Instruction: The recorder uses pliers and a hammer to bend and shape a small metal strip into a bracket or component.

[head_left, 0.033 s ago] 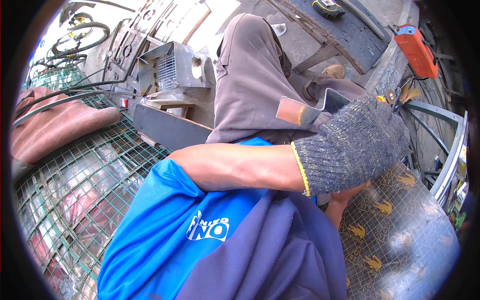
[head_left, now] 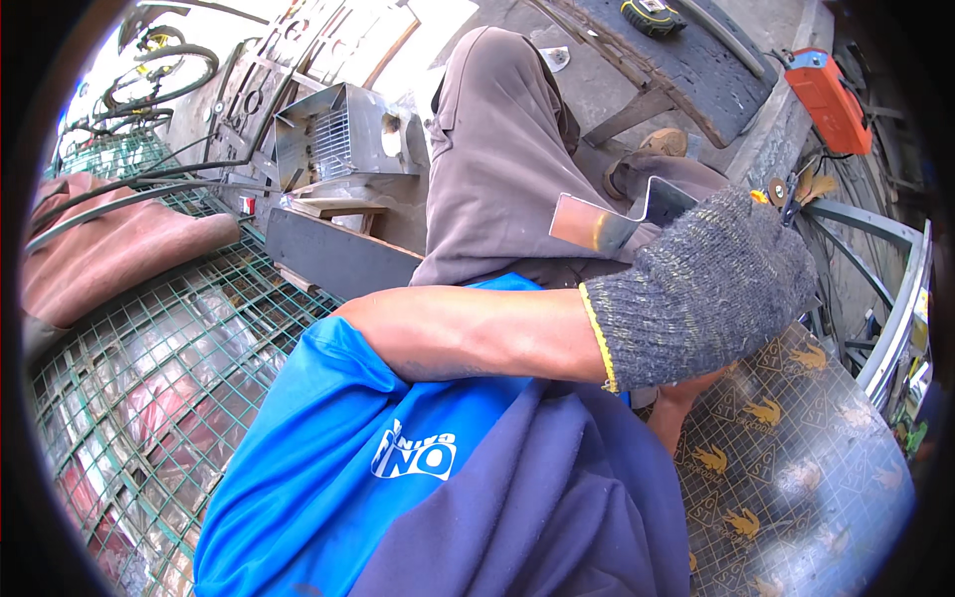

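My left hand, in a dark grey knitted glove with a yellow cuff edge, reaches across my body to the right. It is closed on a bent strip of shiny sheet metal, which juts out past the glove over my trouser leg. The strip has a stepped bend and a brownish heat mark. Most of the glove's fingers face away from view. Below the glove a bit of my right forearm shows; the right hand itself is hidden behind the left glove.
A dark patterned board lies at the lower right, beside a metal frame. An orange box-shaped object stands farther right. Ahead is a low wooden bench with a tape measure. To the left are green wire mesh and a metal box.
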A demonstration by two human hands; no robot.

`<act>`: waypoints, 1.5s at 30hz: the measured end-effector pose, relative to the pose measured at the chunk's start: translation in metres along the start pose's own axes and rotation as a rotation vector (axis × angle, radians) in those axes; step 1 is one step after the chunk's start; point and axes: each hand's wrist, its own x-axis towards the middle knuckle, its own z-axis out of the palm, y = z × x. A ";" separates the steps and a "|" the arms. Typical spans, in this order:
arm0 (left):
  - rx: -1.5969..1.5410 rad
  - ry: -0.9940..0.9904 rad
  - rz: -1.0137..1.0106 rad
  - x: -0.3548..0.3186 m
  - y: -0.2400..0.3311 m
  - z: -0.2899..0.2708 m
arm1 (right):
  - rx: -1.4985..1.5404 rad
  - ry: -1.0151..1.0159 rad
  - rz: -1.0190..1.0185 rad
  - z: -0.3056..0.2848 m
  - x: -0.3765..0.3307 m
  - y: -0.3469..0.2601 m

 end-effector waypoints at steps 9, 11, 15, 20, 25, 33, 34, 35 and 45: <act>-0.088 0.046 0.036 -0.008 -0.007 -0.001 | 0.270 0.003 0.404 -0.006 -0.028 0.018; -0.109 0.056 0.043 -0.010 -0.007 -0.001 | 0.328 0.003 0.495 -0.005 -0.033 0.022; -0.151 0.079 0.060 -0.012 -0.007 0.000 | 0.442 0.004 0.674 -0.006 -0.043 0.029; -0.205 0.108 0.082 -0.017 -0.008 0.000 | 0.252 -0.041 0.584 0.003 -0.028 0.007; -0.260 0.139 0.101 -0.022 -0.009 0.000 | 0.168 -0.016 0.394 0.002 -0.019 0.004; -0.348 0.182 0.148 -0.025 -0.013 0.000 | 0.033 0.041 0.093 0.003 -0.012 0.001; -0.355 0.187 0.154 -0.025 -0.012 0.000 | 0.019 0.049 0.054 0.004 -0.011 0.001; -0.364 0.194 0.155 -0.028 -0.013 -0.002 | 0.005 0.052 0.016 0.004 -0.011 0.001; -0.244 0.337 0.070 -0.048 -0.039 -0.031 | -0.057 -0.050 0.318 0.017 0.030 -0.035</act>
